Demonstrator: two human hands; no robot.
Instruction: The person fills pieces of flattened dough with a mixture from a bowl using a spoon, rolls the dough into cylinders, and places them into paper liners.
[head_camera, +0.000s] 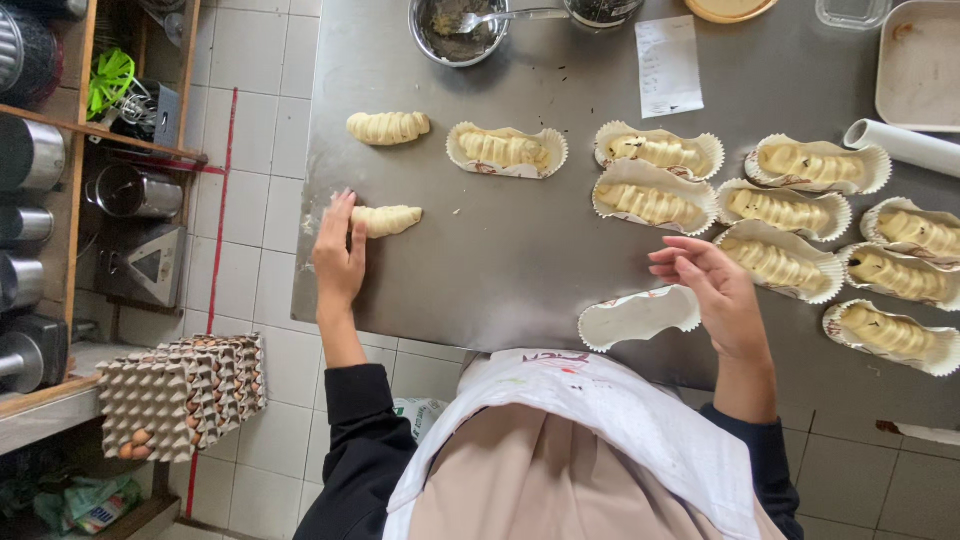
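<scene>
Dough roll (386, 220) is lying near the left edge of the surface (500, 270), its long axis running left to right, parallel to the near edge. The left hand (340, 255) is resting flat against its left end, fingers stretched out and together, touching the dough but not closed around it — the roll is lying just to the right of the fingertips. The roll is pale, ribbed with spiral windings, tapering slightly at the right end, and sitting bare on the metal with no paper under it.

The right hand (712, 290) is hovering well apart from the roll, loosely spread and holding nothing, just beside an empty paper case (640, 317) at the near edge. The case is long and fluted, lying along the same axis as the roll. The left hand is by far the nearer to the dough; the right is the nearer to the case.

A second bare roll (388, 127) is lying farther back — and filled cases (800, 215) are crowding the right side of the surface. A bowl (458, 30) with a spoon is standing at the far edge.
</scene>
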